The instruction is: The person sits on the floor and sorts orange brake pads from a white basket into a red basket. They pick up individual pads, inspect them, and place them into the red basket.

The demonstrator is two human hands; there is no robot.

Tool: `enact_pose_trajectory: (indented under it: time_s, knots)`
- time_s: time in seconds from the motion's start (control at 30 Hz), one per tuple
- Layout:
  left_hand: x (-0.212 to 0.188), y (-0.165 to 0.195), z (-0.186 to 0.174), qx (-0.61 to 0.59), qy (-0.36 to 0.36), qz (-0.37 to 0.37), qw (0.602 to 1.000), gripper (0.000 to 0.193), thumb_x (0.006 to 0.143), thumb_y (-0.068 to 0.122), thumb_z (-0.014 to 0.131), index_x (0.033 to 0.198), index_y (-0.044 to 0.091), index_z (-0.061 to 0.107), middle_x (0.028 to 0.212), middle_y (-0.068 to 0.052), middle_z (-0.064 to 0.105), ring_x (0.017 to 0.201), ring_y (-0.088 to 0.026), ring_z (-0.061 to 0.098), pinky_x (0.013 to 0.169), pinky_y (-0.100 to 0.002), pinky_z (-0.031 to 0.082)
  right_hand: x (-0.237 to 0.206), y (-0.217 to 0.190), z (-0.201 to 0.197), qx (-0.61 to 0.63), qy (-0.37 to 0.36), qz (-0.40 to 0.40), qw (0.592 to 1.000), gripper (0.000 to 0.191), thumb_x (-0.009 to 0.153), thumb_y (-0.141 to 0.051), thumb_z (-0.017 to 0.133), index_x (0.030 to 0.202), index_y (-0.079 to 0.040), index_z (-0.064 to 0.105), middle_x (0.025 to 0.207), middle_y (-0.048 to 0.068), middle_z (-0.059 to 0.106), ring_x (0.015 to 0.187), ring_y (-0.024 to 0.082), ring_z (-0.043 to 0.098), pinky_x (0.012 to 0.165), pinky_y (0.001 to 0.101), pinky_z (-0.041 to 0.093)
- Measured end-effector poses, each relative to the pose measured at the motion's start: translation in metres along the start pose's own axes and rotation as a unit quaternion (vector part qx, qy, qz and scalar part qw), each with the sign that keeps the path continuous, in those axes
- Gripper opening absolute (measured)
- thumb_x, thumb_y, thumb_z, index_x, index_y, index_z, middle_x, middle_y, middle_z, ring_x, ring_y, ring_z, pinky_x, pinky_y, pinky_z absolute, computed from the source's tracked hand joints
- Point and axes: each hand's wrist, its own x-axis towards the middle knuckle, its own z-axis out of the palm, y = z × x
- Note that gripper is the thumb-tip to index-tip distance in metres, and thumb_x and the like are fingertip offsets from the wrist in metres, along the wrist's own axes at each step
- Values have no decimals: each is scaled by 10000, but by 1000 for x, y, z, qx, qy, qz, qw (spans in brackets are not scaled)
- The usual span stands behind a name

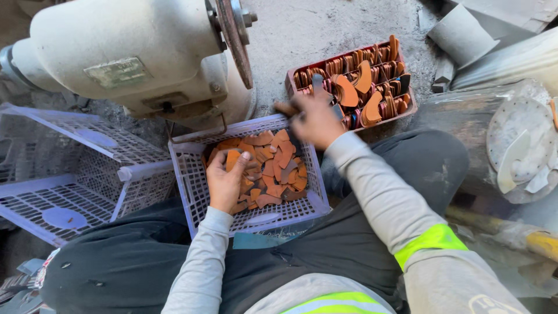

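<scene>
A pale lilac plastic basket (pixel 193 187) rests on my lap, holding a heap of several curved brown leather pieces (pixel 273 168). My left hand (pixel 225 181) lies in the basket, fingers curled on one brown piece. My right hand (pixel 314 119) hovers at the basket's far right corner, next to a dark red tray (pixel 290 75) packed with more brown pieces stood on edge; its fingers look pinched on a small piece, partly blurred.
A cream bench grinder (pixel 128 58) with a rusty wheel (pixel 235 38) stands just beyond the basket. Another lilac crate (pixel 70 174) lies open on the left. A round grey drum (pixel 517 145) and metal scraps sit on the right, on dusty concrete floor.
</scene>
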Motion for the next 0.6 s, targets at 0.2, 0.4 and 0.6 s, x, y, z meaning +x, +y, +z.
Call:
enact_pose_trajectory:
  time_s: [0.2,0.4,0.6]
  knots:
    - [1,2,-9,30,-26,-18,999,302,951,174,724,1153,-22,615,981,-122,740,765,-192,734,566,-294,583,34,82,-62,-63,125,147,979,199,866,-107,708,1029,-16,640,1000,219,717,906,376,723,833,464,574]
    - [1,10,-8,90,-28,-36,995,300,940,177,722,1158,-13,643,958,-92,743,786,-164,751,590,-284,583,68,110,-1,-201,113,200,952,268,814,-77,738,1050,-28,621,1020,240,670,951,449,663,823,541,530]
    - [14,19,-25,55,19,-47,997,266,951,190,689,1136,4,645,900,-82,749,761,-167,764,591,-277,614,95,114,41,-267,121,151,944,310,879,-178,792,1088,-52,601,1083,245,610,953,472,640,762,576,522]
